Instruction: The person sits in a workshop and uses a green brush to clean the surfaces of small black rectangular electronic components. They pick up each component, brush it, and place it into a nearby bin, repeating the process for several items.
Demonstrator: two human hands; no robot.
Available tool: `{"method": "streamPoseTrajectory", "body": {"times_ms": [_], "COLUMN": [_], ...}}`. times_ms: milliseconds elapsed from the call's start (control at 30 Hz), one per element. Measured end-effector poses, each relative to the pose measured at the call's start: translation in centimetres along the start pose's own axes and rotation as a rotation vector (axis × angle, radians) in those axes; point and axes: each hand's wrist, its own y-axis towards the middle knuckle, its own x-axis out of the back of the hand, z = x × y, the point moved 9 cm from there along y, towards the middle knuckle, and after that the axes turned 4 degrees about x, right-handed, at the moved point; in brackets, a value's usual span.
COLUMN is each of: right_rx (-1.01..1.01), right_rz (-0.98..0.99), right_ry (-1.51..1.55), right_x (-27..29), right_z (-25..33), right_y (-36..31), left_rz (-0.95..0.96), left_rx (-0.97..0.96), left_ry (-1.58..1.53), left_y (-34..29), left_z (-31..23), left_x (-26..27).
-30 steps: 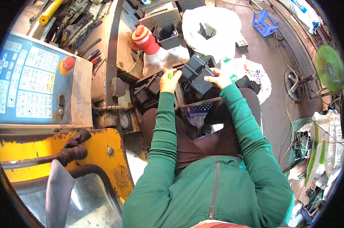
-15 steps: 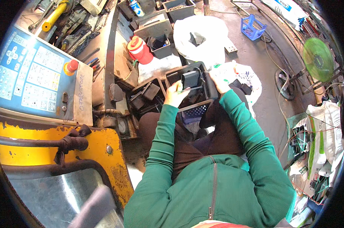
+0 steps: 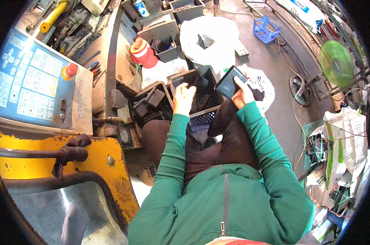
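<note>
My right hand [image 3: 243,96] grips a dark, glossy box-shaped plastic part [image 3: 226,83], thumb on top, tilted above my right knee. My left hand [image 3: 184,99] is raised over the near left side of a dark bin [image 3: 211,73], its fingers curled in; what they hold, if anything, I cannot make out. More black parts [image 3: 201,87] lie inside that bin. Left of it stands another dark bin [image 3: 165,87] with several black block-like pieces [image 3: 154,99]. Past the right hand, an open white bag [image 3: 267,85] has dark pieces in it.
A blue control panel [image 3: 33,77] with a red button [image 3: 71,69] and a yellow machine cover [image 3: 107,171] stand at my left. Ahead are a red jug [image 3: 144,53], a big white sack [image 3: 209,34] and grey bins [image 3: 187,11]. A green fan [image 3: 336,63] stands right.
My right hand has brought the black part up out of the bin, to the right. My left hand has drawn away from it; the thin stick-like thing by its fingers no longer shows.
</note>
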Motion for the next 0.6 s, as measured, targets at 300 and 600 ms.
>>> {"method": "streamPoseTrajectory", "body": {"times_ms": [300, 600], "right_rx": [-0.279, 0.471], "right_rz": [0.258, 0.288], "right_ry": [-0.558, -1.14], "right_x": [0.3, 1.0], "right_z": [2.1, 7.1], "right_y": [-4.9, -5.9], "left_rz": [0.495, 0.379], "left_rx": [-0.196, 0.789], "left_ry": [-0.213, -0.806], "left_y": [-5.5, -14.2], "left_z": [-10.2, 2.4], "left_x": [-6.7, -11.5]}}
